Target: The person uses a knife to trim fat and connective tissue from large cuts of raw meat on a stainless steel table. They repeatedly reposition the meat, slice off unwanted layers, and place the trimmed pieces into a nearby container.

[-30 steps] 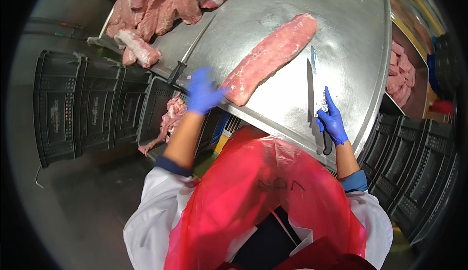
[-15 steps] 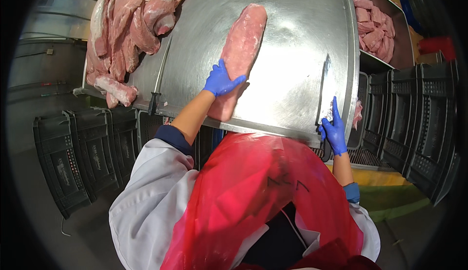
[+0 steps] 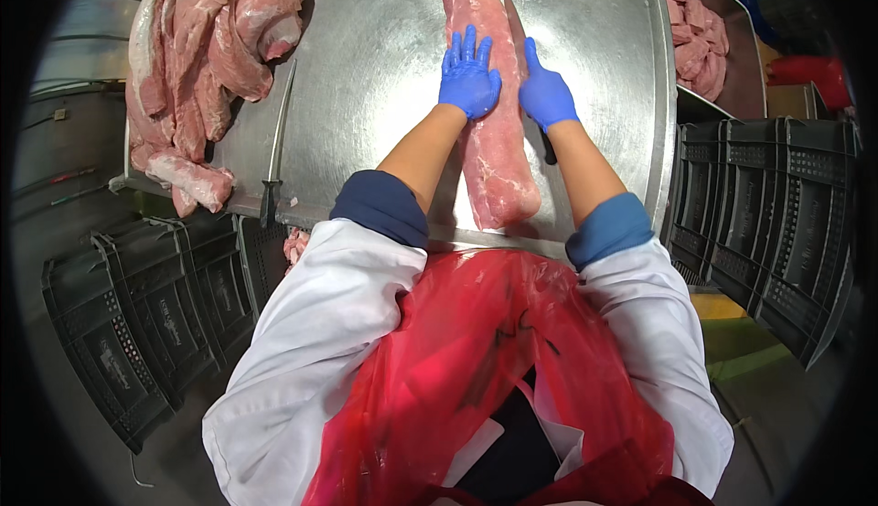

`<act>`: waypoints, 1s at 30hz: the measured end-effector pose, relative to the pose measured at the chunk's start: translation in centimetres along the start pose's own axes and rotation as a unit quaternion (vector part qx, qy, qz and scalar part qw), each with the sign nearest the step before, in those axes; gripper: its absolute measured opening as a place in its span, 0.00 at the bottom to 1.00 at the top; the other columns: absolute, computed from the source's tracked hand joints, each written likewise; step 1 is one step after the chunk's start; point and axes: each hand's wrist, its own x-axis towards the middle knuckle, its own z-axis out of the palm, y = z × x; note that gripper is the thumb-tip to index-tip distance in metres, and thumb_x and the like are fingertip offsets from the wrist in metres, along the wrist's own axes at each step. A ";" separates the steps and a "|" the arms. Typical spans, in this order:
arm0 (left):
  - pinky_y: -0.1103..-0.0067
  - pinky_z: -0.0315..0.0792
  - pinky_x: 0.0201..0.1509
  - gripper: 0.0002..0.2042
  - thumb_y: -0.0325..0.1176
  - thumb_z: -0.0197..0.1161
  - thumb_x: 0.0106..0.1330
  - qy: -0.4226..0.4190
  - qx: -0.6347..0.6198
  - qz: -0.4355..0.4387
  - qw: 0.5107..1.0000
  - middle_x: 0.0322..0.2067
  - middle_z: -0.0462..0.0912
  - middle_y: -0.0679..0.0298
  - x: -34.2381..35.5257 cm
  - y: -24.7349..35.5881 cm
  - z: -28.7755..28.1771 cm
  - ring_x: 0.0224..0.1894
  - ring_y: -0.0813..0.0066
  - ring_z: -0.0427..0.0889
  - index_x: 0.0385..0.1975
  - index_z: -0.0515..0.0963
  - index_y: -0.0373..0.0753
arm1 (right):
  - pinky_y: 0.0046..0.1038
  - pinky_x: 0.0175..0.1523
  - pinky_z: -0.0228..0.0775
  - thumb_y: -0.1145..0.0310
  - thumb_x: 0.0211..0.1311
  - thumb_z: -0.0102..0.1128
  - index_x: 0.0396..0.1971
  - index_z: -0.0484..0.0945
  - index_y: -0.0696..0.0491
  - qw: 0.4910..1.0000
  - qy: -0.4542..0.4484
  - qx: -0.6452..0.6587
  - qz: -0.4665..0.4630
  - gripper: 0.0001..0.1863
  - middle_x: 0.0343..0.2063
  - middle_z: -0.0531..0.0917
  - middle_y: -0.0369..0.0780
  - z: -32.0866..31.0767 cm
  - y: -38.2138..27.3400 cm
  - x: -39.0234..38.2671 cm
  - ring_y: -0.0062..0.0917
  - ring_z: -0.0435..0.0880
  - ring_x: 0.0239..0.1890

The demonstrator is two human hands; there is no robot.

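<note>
A long pink pork loin lies lengthwise on the metal table, its near end close to the front edge. Blue-gloved, my left hand rests flat on the meat with its fingers spread. My right hand, gloved the same, is closed round the handle of a knife. The forefinger stretches forward along the knife. Its blade points away from me, right beside the loin's right side; whether it touches the meat I cannot tell. The handle's dark end shows below my right hand.
Several raw pork pieces are heaped at the far left. Near them lies a sharpening steel with a black handle. A metal tub of cut meat stands at the far right. Black crates flank the table on both sides.
My right hand has brought the knife from the table's right edge to the loin. My left hand has moved farther up the meat, which now lies more to the right and tilted the other way.
</note>
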 end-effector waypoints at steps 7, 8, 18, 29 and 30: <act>0.55 0.35 0.80 0.34 0.46 0.50 0.69 0.011 -0.007 0.000 1.000 0.77 0.41 0.47 0.3 -0.3 0.0 0.79 0.43 0.37 0.74 0.56 0.41 | 0.44 0.47 0.78 0.72 0.62 0.47 0.78 0.41 0.44 0.998 0.043 -0.034 0.022 0.44 0.40 0.85 0.57 -1.0 -1.9 -1.3 0.48 0.87 0.40; 0.55 0.35 0.80 0.34 0.46 0.50 0.69 0.011 -0.005 0.005 1.000 0.77 0.41 0.47 0.4 -0.2 0.2 0.79 0.43 0.37 0.74 0.56 0.41 | 0.45 0.48 0.78 0.71 0.63 0.47 0.78 0.42 0.44 0.998 0.033 -0.048 0.021 0.43 0.40 0.85 0.57 -0.7 -2.6 -0.8 0.48 0.87 0.40; 0.55 0.35 0.80 0.34 0.45 0.50 0.68 0.009 -0.024 0.007 1.000 0.77 0.41 0.47 0.3 -0.1 -0.3 0.79 0.42 0.37 0.74 0.56 0.39 | 0.47 0.50 0.77 0.72 0.62 0.48 0.78 0.42 0.42 0.997 0.044 -0.060 0.028 0.44 0.40 0.84 0.59 -0.1 -1.7 1.1 0.51 0.86 0.43; 0.56 0.37 0.80 0.34 0.45 0.50 0.69 0.017 -0.009 0.003 1.000 0.77 0.42 0.47 0.5 0.0 0.5 0.79 0.43 0.38 0.74 0.57 0.40 | 0.45 0.51 0.77 0.74 0.66 0.44 0.78 0.42 0.45 0.997 0.038 -0.067 0.015 0.41 0.42 0.84 0.57 2.1 -1.4 -4.3 0.48 0.86 0.43; 0.56 0.37 0.80 0.34 0.45 0.50 0.69 0.015 -0.012 0.004 1.000 0.77 0.42 0.47 0.4 0.1 0.2 0.79 0.43 0.38 0.74 0.57 0.40 | 0.45 0.50 0.77 0.74 0.65 0.44 0.78 0.41 0.45 0.997 0.015 -0.067 0.025 0.41 0.41 0.85 0.57 1.8 -1.0 -5.6 0.48 0.87 0.43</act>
